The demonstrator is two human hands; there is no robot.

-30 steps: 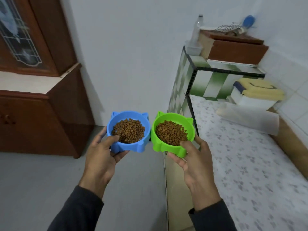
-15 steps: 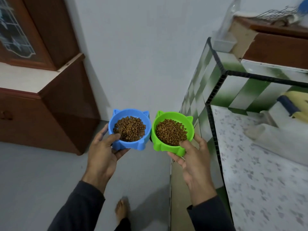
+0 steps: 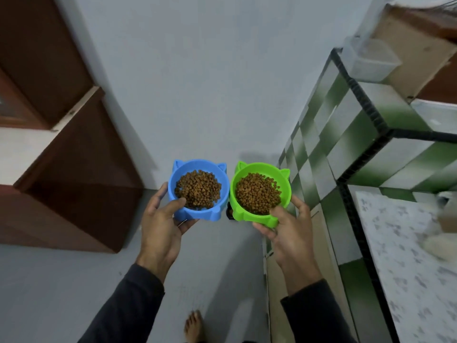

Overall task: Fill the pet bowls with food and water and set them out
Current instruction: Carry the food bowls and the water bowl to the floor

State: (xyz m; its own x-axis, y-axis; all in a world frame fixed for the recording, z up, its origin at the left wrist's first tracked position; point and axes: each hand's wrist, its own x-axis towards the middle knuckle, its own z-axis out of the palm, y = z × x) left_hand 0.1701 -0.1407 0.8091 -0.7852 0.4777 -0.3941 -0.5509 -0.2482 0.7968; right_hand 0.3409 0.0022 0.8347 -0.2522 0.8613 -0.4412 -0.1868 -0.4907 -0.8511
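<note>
Fingers of the left hand curl round the blue cat-ear bowl, thumb on its rim. Fingers of the right hand grip the green cat-ear bowl the same way. Both bowls hold brown kibble and hang side by side above the grey floor, next to the green tiled counter. Keep them flat and lower them slowly so nothing spills. No words show on the bowls, though the picture is a bit blurry.
</note>
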